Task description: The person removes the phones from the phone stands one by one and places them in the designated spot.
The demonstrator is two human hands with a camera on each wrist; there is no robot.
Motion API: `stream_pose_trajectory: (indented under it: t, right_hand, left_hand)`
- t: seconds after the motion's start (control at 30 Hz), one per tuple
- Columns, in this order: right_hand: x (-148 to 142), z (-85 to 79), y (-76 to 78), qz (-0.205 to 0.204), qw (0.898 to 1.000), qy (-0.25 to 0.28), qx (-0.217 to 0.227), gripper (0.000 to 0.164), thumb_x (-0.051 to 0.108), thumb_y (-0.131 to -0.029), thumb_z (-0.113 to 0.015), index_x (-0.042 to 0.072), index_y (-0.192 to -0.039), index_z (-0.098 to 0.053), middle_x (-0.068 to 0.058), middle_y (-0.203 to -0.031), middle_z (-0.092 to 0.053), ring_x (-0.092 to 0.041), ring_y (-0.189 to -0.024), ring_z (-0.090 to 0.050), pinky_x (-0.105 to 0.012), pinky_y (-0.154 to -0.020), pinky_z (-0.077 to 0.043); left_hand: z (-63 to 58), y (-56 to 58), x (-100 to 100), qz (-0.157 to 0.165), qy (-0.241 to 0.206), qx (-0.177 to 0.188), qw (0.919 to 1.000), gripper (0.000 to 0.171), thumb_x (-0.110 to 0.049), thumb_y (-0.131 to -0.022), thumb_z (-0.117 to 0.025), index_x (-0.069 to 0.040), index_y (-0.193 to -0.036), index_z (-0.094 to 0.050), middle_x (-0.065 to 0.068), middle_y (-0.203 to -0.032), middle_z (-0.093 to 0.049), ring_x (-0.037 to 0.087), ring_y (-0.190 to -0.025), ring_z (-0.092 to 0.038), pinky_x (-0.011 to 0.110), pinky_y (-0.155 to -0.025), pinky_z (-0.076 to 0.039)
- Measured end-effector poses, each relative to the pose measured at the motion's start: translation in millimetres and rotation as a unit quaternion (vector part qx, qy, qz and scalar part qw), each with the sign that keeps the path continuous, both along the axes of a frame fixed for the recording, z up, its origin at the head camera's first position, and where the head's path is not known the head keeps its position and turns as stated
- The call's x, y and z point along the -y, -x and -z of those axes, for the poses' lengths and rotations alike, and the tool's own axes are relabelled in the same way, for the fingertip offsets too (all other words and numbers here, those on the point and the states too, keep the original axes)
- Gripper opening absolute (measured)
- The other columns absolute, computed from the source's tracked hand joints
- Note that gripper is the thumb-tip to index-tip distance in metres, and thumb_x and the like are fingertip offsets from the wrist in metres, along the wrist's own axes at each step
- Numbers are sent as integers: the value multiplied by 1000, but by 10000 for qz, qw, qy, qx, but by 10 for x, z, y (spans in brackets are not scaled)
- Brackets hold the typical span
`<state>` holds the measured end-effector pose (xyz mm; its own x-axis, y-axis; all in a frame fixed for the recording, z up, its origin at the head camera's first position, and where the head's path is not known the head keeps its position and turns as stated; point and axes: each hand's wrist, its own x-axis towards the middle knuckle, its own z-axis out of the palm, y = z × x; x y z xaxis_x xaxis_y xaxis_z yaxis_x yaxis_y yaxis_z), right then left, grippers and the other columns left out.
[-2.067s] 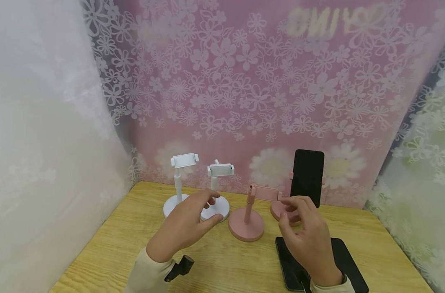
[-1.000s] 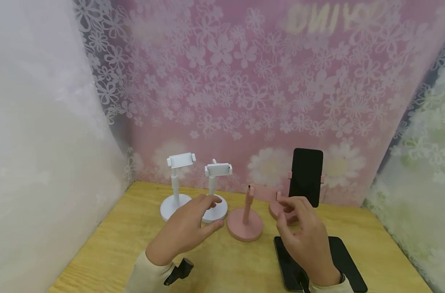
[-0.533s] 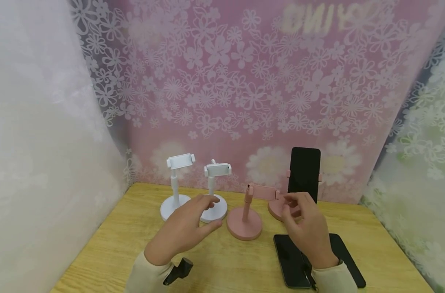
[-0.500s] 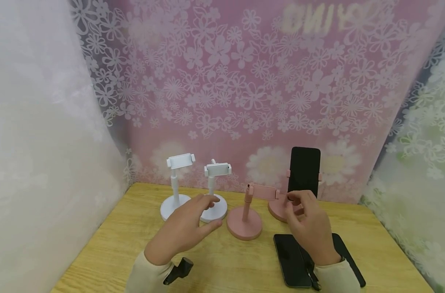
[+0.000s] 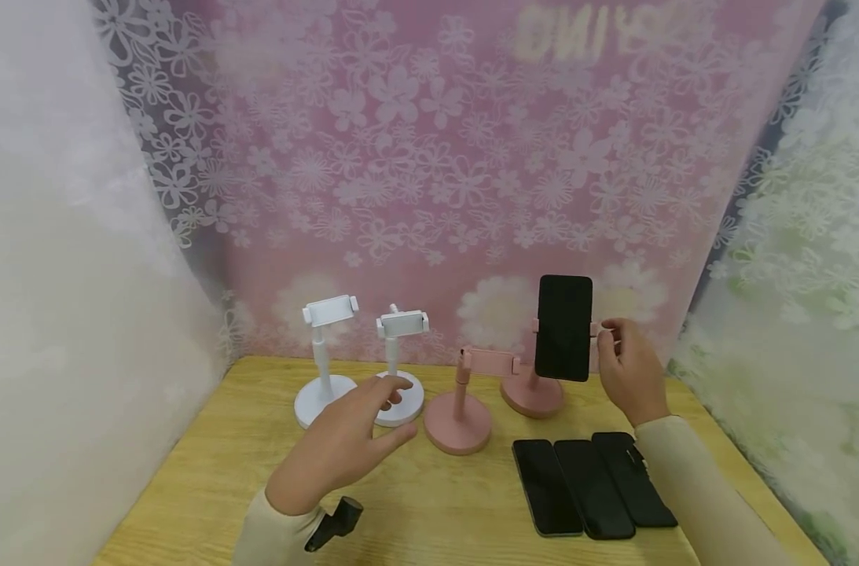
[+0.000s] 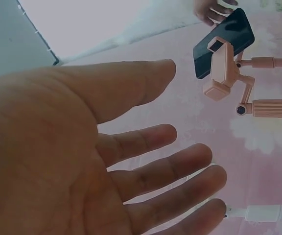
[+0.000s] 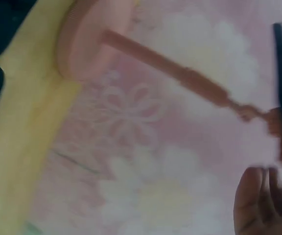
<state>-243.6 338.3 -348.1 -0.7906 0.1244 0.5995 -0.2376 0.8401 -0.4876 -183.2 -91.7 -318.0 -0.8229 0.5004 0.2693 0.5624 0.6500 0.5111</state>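
My right hand [image 5: 634, 373] is raised beside the right edge of a black phone [image 5: 564, 328], its fingers loosely bent near the pink clamp end. That phone is clamped upright in the rear pink phone stand [image 5: 532, 393]. In the right wrist view, a small gap seems to separate the fingertips from the holder; blur hides detail. My left hand [image 5: 344, 440] hovers before the shorter white phone stand [image 5: 401, 401], with fingers spread and nothing in it. A second pink phone stand [image 5: 459, 424], without a phone, stands between the hands.
Another white phone stand [image 5: 323, 397] stands at the left. Three dark phones [image 5: 548, 487] lie side by side on the wooden table [image 5: 429, 519], right of centre and beside my right forearm. A pink floral cloth [image 5: 415, 196] hangs behind, with pale cloth on both sides.
My right hand has moved away from the front pink stand, up and right to the clamped phone's edge, uncovering the lying phones. The left hand stays; the head view has shifted right.
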Motion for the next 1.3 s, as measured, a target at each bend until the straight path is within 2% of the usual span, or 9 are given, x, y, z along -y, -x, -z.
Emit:
stream_pose_trajectory:
  t: [0.13,0.4,0.53,0.67,0.73,0.87,1.17,1.23,1.3]
  right_hand:
    - [-110,70,145,-463,9959,561,531,51,38,-115,-25,0,-139,-50,-18,-98,-63,-31,-71,-63,-32,-62,-52]
    - [-163,103,311,-937,9819,1375,904,59,48,-113,-20,2,-103,-56,-14,-87,-61,-20,-69,-61,-31,-62,-55]
    - [-176,170,335,-1021,9732,1670,1210,74,54,-111,-12,-1,-129,-58,-24,-117,-63,-30,-95,-64,-40,-82,-54]
    - [-170,273,316,-1046,9621,2032,1488,78,57,-110,-10,1,-160,-33,-28,-160,-35,-47,-140,-41,-63,-115,-31]
    - [-151,321,308,-1046,9581,2224,1470,75,55,-111,-13,2,-163,-20,-23,-168,-20,-46,-153,-22,-65,-121,-17]
    - [-76,355,292,-950,9564,2435,1301,72,55,-111,-18,5,-164,-14,-16,-170,-12,-39,-157,-10,-60,-123,-11]
    - [103,364,376,-782,9556,2652,1015,72,54,-111,-24,3,-161,-29,-18,-168,-23,-36,-155,-20,-56,-124,-16]
    - [154,389,416,-722,9603,2560,842,74,54,-111,-26,-8,-143,-49,-29,-148,-47,-38,-137,-45,-49,-120,-29]
    - [211,422,443,-632,9664,2407,642,68,53,-112,-28,-10,-108,-55,-25,-105,-57,-29,-102,-57,-39,-101,-42]
  left_hand:
    - [-20,3,5,40,35,37,10000,49,-43,-99,-70,-21,-140,-56,-9,-115,-67,13,-110,-67,39,-86,-55]
    - [-38,-6,-18,94,111,55,9999,48,-41,-99,-70,-22,-141,-56,-10,-113,-69,8,-105,-66,36,-87,-54]
    - [-31,-23,-29,146,78,142,9998,47,-40,-99,-70,-22,-140,-56,-10,-111,-69,9,-104,-67,36,-86,-54]
    - [-13,-38,-41,185,85,179,9996,46,-40,-99,-70,-22,-140,-57,-11,-110,-68,8,-103,-66,35,-85,-54]
    - [-6,-45,-49,195,113,192,9996,46,-40,-99,-70,-22,-140,-57,-12,-110,-68,7,-102,-66,35,-85,-54]
    - [-6,-48,-65,246,149,157,9995,46,-40,-99,-70,-22,-139,-57,-12,-109,-68,7,-101,-66,34,-84,-54]
    - [-17,-57,-42,198,179,81,9996,46,-39,-98,-72,-21,-138,-58,-12,-107,-69,8,-99,-67,34,-82,-54]
    - [-15,-59,-29,177,195,94,9996,46,-40,-98,-71,-21,-138,-57,-12,-108,-69,8,-100,-67,34,-82,-54]
    - [-10,-66,-13,151,203,174,9995,47,-43,-99,-70,-22,-139,-57,-12,-108,-68,7,-100,-67,34,-82,-54]
